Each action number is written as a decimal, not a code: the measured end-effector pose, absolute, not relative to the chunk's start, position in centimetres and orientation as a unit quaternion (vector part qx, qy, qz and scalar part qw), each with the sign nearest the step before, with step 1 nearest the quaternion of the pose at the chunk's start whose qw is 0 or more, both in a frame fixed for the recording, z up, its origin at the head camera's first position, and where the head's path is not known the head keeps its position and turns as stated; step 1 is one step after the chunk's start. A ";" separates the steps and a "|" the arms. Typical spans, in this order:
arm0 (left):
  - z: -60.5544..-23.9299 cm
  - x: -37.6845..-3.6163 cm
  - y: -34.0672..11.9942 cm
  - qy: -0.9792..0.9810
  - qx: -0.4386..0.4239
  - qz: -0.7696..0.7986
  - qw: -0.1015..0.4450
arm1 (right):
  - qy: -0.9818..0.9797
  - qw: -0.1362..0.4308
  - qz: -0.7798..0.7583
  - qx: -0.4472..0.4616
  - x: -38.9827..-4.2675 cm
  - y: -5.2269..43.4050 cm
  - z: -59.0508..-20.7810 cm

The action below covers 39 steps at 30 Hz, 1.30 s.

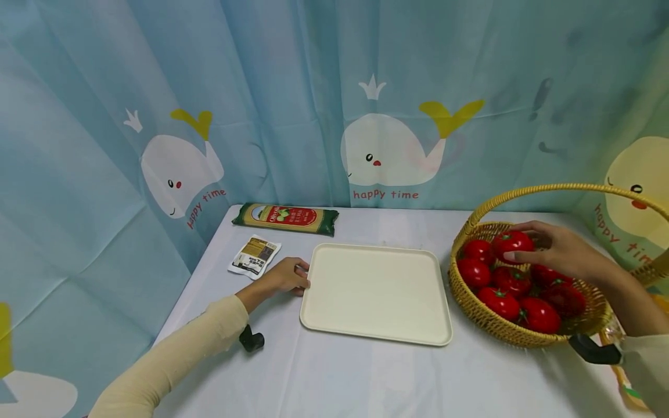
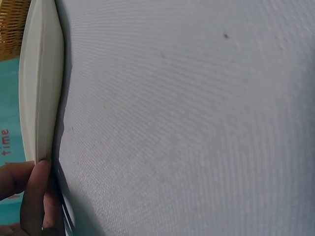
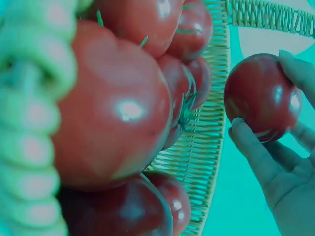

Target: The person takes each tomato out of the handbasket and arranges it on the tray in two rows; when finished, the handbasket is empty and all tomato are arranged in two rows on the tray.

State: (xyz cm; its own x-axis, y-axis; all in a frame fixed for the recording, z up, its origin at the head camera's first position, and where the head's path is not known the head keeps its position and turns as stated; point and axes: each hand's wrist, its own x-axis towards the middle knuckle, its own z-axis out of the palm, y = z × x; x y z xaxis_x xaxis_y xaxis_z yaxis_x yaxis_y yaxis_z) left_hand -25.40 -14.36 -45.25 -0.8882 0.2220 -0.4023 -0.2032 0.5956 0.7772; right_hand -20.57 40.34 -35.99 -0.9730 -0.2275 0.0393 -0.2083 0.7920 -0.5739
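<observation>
In the head view, my right hand [image 1: 567, 251] grips a red tomato [image 1: 509, 244] between thumb and fingers over the far side of a wicker basket [image 1: 470, 299]. The right wrist view shows this tomato [image 3: 261, 96] lifted beside the basket's woven wall, with fingertips around it. Several more tomatoes [image 1: 538, 315] with green stems lie in the basket. At the left edge of a cream rectangular tray [image 1: 376, 293], my left hand [image 1: 286, 275] pinches the rim. In the left wrist view its fingers [image 2: 35, 191] meet at the tray's edge [image 2: 47, 93].
A green and red olive-labelled package [image 1: 284, 219] lies at the back left of the white table [image 1: 355, 371]. Nearer is a small flat sachet [image 1: 255, 256]. The basket's tall handle [image 1: 554, 188] arches over the right side. A blue whale-print curtain [image 1: 298, 87] hangs behind.
</observation>
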 end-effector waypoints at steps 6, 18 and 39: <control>-45.6 -25.4 -14.6 0.862 0.003 0.449 0.236 | 0.943 0.019 -0.309 -0.125 -19.6 39.3 -35.5; -45.5 -25.3 -14.5 0.850 -0.014 0.473 0.231 | 0.928 0.047 -0.341 -0.141 -17.6 38.3 -35.5; -46.0 -25.6 -14.7 0.840 -0.009 0.493 0.225 | 0.887 0.048 -0.400 -0.226 -15.6 30.6 -35.2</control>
State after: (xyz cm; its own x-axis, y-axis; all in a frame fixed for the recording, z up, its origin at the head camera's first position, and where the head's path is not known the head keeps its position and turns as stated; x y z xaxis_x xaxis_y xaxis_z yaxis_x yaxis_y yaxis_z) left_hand -25.57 -14.68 -46.03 -0.8986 0.2063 -0.3872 -0.2374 0.5136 0.8246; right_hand -15.55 30.56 -35.15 -0.8932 -0.4394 0.0959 -0.3630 0.5784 -0.7305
